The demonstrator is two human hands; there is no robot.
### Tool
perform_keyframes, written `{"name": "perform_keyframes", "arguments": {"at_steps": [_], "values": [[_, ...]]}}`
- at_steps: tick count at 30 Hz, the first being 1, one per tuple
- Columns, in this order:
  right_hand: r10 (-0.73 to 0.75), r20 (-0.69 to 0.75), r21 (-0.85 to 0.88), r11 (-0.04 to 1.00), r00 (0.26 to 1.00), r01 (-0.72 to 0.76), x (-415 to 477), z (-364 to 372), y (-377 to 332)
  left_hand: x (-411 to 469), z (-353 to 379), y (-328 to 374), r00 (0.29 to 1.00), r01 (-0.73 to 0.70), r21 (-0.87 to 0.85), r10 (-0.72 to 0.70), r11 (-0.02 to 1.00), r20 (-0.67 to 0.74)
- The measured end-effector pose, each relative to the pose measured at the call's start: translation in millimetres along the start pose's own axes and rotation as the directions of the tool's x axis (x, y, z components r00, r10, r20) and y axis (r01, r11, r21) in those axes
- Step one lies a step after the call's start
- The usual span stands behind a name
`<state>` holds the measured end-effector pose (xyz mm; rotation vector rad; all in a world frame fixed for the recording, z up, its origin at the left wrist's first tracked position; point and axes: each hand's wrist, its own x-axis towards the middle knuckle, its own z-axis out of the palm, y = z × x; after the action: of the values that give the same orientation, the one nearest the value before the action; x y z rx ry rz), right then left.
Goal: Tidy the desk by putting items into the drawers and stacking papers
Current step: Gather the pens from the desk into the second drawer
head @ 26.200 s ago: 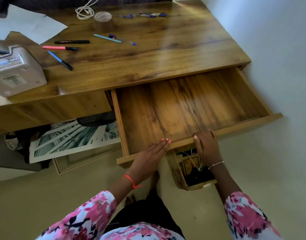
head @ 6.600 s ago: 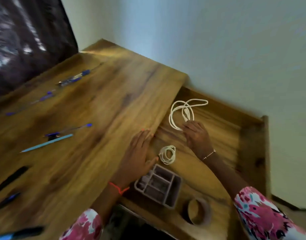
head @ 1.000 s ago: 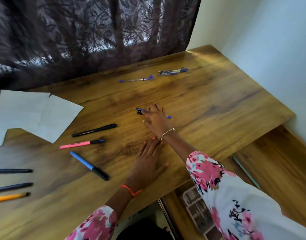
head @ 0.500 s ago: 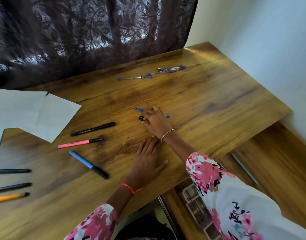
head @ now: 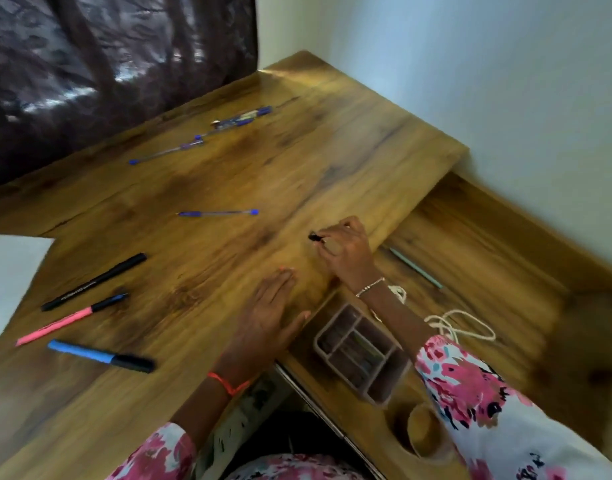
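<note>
My right hand [head: 346, 251] pinches a small black object [head: 314, 236] at the desk's front edge, just above the open drawer [head: 488, 258]. My left hand [head: 268, 323] lies flat on the desk top [head: 228, 188], fingers apart, holding nothing. A blue pen [head: 218, 213] lies on the desk behind my hands. The drawer holds a grey divided organiser [head: 361, 351], a teal pen [head: 415, 266], a white cable [head: 463, 327] and a tape roll [head: 424, 431].
A black marker [head: 95, 281], a pink highlighter [head: 70, 319] and a blue marker [head: 100, 356] lie at the left. More blue pens [head: 207, 136] rest near the dark curtain [head: 107, 64]. White paper [head: 10, 285] sits at the far left. A wall [head: 470, 81] bounds the right.
My right hand has lifted the small black object off the desk and carried it right toward the drawer, leaving the blue pen behind. The view swung right. My left hand stayed flat.
</note>
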<state>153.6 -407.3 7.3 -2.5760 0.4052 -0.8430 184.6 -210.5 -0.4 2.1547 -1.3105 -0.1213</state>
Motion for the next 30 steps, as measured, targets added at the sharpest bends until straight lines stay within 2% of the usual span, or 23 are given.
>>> {"name": "perform_keyframes", "arguments": {"at_steps": [4, 8, 10, 13, 16, 19, 21, 25, 30], "values": [[0.234, -0.138, -0.076, 0.966, 0.962, -0.246, -68, -69, 51, 3, 31, 43, 0.958, -0.242, -0.124, 0.257, 0.962, 0.130], [0.519, -0.232, -0.084, 0.832, 0.822, -0.549, -158, -131, 75, -10, 65, 74, 0.832, -0.449, -0.140, 0.469, 0.883, 0.296], [0.623, -0.178, -0.097, 0.759, 0.761, -0.644, -196, -150, 80, -16, 76, 82, 0.779, -0.504, -0.156, 0.525, 0.849, 0.343], [0.761, -0.009, -0.146, 0.641, 0.649, -0.754, -241, -167, 81, -25, 88, 89, 0.710, -0.571, -0.154, 0.580, 0.806, 0.401], [0.804, 0.150, -0.233, 0.594, 0.575, -0.770, -271, -168, 81, -32, 96, 91, 0.678, -0.601, -0.152, 0.602, 0.784, 0.423], [0.808, 0.249, -0.324, 0.589, 0.534, -0.740, -284, -163, 82, -33, 98, 91, 0.662, -0.623, -0.141, 0.615, 0.769, 0.429], [0.822, 0.308, -0.373, 0.568, 0.479, -0.734, -289, -161, 83, -32, 98, 90, 0.666, -0.621, -0.138, 0.612, 0.772, 0.427], [0.859, 0.303, -0.430, 0.509, 0.412, -0.745, -295, -157, 84, -34, 100, 90, 0.671, -0.626, -0.114, 0.607, 0.772, 0.426], [0.880, 0.283, -0.474, 0.474, 0.381, -0.742, -287, -156, 87, -33, 99, 90, 0.688, -0.621, -0.111, 0.608, 0.776, 0.398]]}}
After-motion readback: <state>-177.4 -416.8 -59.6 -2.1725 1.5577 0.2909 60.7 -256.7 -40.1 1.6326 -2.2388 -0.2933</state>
